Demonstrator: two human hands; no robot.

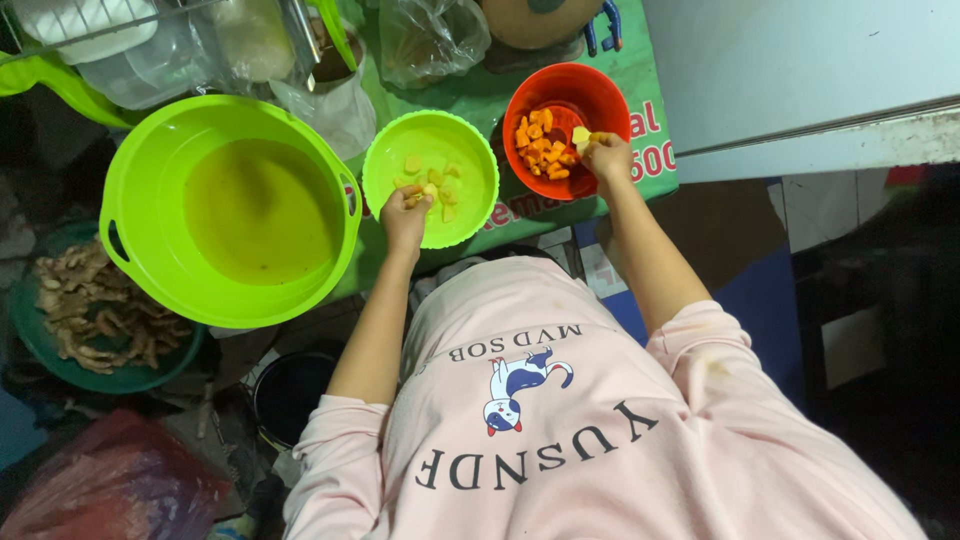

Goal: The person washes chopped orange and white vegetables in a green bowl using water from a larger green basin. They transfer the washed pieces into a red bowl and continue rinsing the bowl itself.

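Pretty cramped from where I'm watching: the desk with its green cover is packed almost edge to edge, and its near edge runs right against the person's pink shirt, so the arms have only a short stretch to work in. The left hand sits at the near rim of the small green bowl, fingers closed around a pale yellowish chunk, with a few more pale pieces lying on the bowl's floor. The right hand is at the right rim of the red bowl, pinching a pale piece just above the heap of orange chunks that fills the bowl's lower half. The two bowls stand just beside each other, nearly touching, and the red one comes close to the desk's right edge, where a grey-white surface begins. To the left the big green tub holds yellowish water and hangs over the near edge of the desk; its rim is just beside the small bowl, so there's hardly any open gap there. Below the tub, off the desk, a dark green basin holds knobbly brown roots. Behind the bowls it's plastic bags and a dish rack, so no spare room at the back either.
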